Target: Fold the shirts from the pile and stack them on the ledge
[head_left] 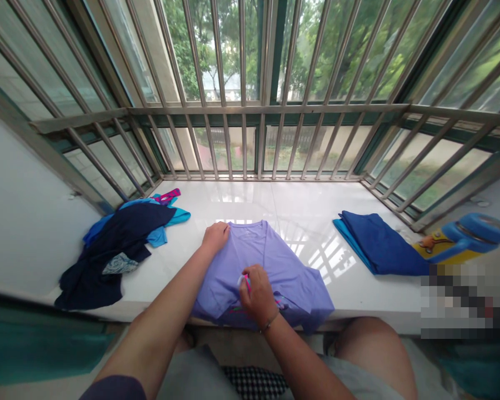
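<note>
A lavender T-shirt (270, 266) is spread on the white sill, neckline toward the window, its lower part bunched and drooping over the front edge. At the shirt's left shoulder, beside the collar, my left hand (216, 235) is closed on the fabric. My right hand (257, 291) pinches a gathered bit of the shirt's front, where a white and pink print shows between the fingers. More of the coloured print peeks out beneath this hand. The shirt's hem is hidden in the folds.
To the left lies a loose heap of dark navy and blue clothes (125, 239). Folded blue garments (370, 241) rest on the right, against a yellow and blue bottle (462, 239). Metal window bars (244, 139) rise behind the white sill (241, 194).
</note>
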Available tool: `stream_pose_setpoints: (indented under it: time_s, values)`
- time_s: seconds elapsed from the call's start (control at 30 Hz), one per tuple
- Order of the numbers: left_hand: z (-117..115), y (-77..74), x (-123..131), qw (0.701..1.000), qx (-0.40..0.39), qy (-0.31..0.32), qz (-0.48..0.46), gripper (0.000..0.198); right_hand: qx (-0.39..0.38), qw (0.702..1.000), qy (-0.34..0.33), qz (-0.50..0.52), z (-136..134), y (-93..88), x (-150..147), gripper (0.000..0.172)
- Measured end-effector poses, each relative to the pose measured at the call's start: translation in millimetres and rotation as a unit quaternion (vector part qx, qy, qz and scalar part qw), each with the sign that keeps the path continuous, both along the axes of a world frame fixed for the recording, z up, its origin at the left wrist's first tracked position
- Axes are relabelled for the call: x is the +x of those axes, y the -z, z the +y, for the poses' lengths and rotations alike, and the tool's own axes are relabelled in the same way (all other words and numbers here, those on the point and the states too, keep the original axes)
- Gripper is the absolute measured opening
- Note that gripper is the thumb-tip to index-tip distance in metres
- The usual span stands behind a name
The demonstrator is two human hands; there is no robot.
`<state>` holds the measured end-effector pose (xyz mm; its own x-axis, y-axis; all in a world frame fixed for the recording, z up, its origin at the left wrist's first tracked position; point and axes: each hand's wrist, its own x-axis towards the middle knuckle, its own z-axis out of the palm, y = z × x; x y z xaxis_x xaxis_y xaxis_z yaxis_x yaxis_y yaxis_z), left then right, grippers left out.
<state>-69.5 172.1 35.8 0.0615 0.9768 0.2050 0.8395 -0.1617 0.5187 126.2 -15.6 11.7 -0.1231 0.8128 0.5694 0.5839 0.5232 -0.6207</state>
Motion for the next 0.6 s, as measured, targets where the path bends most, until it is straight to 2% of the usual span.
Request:
stream_pose_setpoints:
  time_s: [0.1, 0.17, 0.27, 0.33, 0.4, 0.47, 0.53, 0.6]
  values:
    - [-7.8, -7.0, -22.3, 0.997, -0.003, -0.069, -0.045, 0.040, -0.027, 0.999, -0.008, 0.025, 2.1, -5.9, 1.1, 0.021]
    - [-23.7, -12.7, -43.4, 0.990, 0.005, -0.117, -0.083, 0.049, -0.035, 0.999, -0.026, 0.019, 3.0, -6.9, 1.0, 0.024]
    - [-67.4, -19.3, -73.4, 0.972, 0.036, -0.156, -0.171, 0.043, -0.039, 0.998, -0.050, -0.006, 3.9, -5.1, -0.7, 0.023]
    - [-105.8, -19.7, -87.2, 0.969, 0.043, -0.157, -0.188, 0.036, -0.044, 0.997, -0.061, -0.031, 4.5, -3.7, -2.1, 0.021]
    - [-144.5, -15.7, -95.4, 0.980, 0.017, -0.125, -0.151, 0.034, -0.049, 0.995, -0.063, -0.054, 5.0, -3.2, -3.1, 0.019]
    - [-176.5, -8.0, -100.3, 0.992, -0.016, -0.065, -0.110, 0.035, -0.051, 0.995, -0.057, -0.067, 5.3, -3.5, -3.4, 0.018]
    - [-197.5, 0.9, -104.9, 0.996, -0.034, 0.001, -0.081, 0.040, -0.049, 0.995, -0.052, -0.072, 5.5, -3.9, -3.2, 0.017]
    - [-207.3, 8.0, -111.1, 0.996, -0.042, 0.047, -0.064, 0.039, -0.047, 0.995, -0.050, -0.075, 5.8, -4.1, -2.9, 0.016]
